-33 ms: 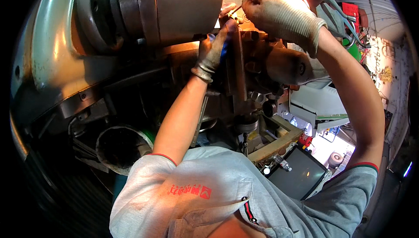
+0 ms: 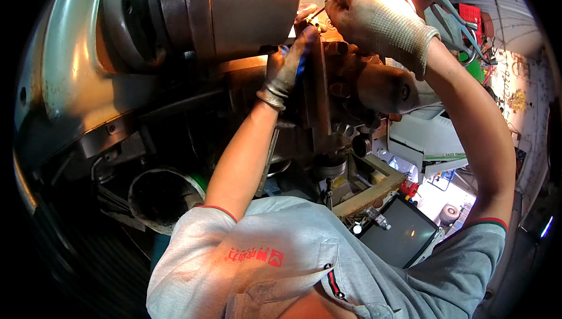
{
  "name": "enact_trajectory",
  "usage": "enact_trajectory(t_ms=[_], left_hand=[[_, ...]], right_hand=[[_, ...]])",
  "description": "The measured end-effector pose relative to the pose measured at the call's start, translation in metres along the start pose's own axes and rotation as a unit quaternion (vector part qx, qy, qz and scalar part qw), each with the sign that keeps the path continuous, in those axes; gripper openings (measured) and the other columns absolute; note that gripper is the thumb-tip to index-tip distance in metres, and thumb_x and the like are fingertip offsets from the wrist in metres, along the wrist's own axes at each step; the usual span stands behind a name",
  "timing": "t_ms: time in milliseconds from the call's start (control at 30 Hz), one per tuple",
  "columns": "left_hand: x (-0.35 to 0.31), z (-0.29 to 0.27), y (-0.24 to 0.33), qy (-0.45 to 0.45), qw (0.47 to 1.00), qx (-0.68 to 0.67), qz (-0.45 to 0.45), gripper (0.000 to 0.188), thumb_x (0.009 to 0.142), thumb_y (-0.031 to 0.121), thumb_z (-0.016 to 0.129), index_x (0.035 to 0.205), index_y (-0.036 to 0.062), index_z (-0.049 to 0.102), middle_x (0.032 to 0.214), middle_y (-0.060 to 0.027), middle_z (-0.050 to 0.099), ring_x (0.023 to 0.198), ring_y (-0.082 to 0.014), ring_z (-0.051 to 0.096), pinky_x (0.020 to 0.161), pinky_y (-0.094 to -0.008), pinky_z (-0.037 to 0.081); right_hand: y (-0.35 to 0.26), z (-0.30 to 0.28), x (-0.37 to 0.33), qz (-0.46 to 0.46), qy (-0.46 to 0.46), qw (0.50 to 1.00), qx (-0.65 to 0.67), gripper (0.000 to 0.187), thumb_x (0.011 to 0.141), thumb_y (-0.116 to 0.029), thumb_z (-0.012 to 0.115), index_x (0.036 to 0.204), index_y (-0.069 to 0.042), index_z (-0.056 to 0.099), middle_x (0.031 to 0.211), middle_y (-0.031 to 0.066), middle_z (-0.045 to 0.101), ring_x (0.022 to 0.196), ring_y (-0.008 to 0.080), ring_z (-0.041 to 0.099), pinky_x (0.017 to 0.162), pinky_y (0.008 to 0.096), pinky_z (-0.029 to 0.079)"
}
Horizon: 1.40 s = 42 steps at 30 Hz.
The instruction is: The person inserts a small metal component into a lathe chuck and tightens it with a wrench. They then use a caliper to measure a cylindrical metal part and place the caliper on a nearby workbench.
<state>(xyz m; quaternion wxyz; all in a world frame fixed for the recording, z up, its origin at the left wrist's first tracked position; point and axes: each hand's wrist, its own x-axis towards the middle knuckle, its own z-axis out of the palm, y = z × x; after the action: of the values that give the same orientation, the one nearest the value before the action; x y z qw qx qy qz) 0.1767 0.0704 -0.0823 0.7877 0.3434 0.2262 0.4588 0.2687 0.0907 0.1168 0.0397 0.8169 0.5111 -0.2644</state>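
Observation:
My right hand (image 2: 377,17), in a whitish knit glove, is closed in a fist around a thin dark rod-like tool (image 2: 317,13); most of it is hidden inside the fist. The rod's end points down-left at a small gold-coloured tool tip (image 2: 316,24) on a lathe's tool post. My left hand (image 2: 287,64), in a dirty glove with bare-looking fingertips, reaches up beside the post. Its thumb and fingers close around the gold-coloured tip. Just left of the fingers is the large steel lathe chuck (image 2: 252,11). Something blue (image 2: 302,64) shows beside the left palm.
The pale machine housing (image 2: 76,67) fills the left. A dark metal plate (image 2: 321,91) stands beside my left wrist. Below my right forearm are a wooden frame (image 2: 369,196), a dark screen-like panel (image 2: 398,231) and a clear bottle (image 2: 377,218). A bright lamp glow lights the top.
My right fist has turned and shifted very slightly, with the thin tool still in it. My left hand stays in place.

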Motion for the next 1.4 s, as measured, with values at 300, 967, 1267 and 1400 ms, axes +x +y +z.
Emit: enact_trajectory(t_ms=[300, 967, 1267, 1400], left_hand=[[0.009, -0.026, -0.051, -0.051, 0.995, -0.082, 0.000, 0.030, 0.096, 0.016, 0.057, 0.121, -0.0009, 0.061, 0.124, -0.0091, 0.062, 0.116, -0.0177, 0.056, 0.102, -0.0308, 0.040], [0.001, -0.010, -0.007, -0.021, 0.999, 0.021, 0.029, 0.033, 0.094, 0.021, 0.063, 0.121, 0.0030, 0.062, 0.122, -0.0060, 0.063, 0.115, -0.0164, 0.057, 0.101, -0.0302, 0.041], [-0.007, -0.017, -0.016, -0.001, 0.993, 0.109, -0.034, 0.039, 0.096, 0.034, 0.060, 0.116, 0.0013, 0.064, 0.107, -0.0067, 0.068, 0.101, -0.0152, 0.063, 0.089, -0.0295, 0.048], [0.000, -0.034, -0.048, -0.016, 0.996, 0.053, -0.071, 0.040, 0.096, 0.034, 0.060, 0.118, 0.0011, 0.063, 0.108, -0.0065, 0.068, 0.098, -0.0144, 0.063, 0.087, -0.0283, 0.048]], right_hand=[[0.008, 0.004, 0.001, -0.101, 0.080, 0.982, -0.137, 0.017, 0.089, -0.014, 0.054, 0.091, -0.005, 0.068, 0.066, 0.0142, 0.061, 0.061, 0.0288, 0.063, 0.060, 0.0380, 0.052], [-0.011, -0.001, -0.009, -0.131, 0.148, 0.976, -0.090, 0.013, 0.088, -0.012, 0.057, 0.093, -0.003, 0.066, 0.076, 0.0161, 0.065, 0.068, 0.0296, 0.065, 0.064, 0.0379, 0.051], [0.016, 0.013, -0.005, -0.233, 0.125, 0.964, 0.008, 0.013, 0.091, -0.008, 0.063, 0.103, -0.005, 0.068, 0.083, 0.0050, 0.065, 0.070, 0.0106, 0.061, 0.067, 0.0274, 0.050], [0.011, 0.011, -0.006, -0.198, 0.080, 0.977, 0.021, 0.017, 0.092, -0.019, 0.066, 0.100, -0.003, 0.068, 0.080, 0.0040, 0.064, 0.067, 0.0078, 0.057, 0.066, 0.0255, 0.049]])
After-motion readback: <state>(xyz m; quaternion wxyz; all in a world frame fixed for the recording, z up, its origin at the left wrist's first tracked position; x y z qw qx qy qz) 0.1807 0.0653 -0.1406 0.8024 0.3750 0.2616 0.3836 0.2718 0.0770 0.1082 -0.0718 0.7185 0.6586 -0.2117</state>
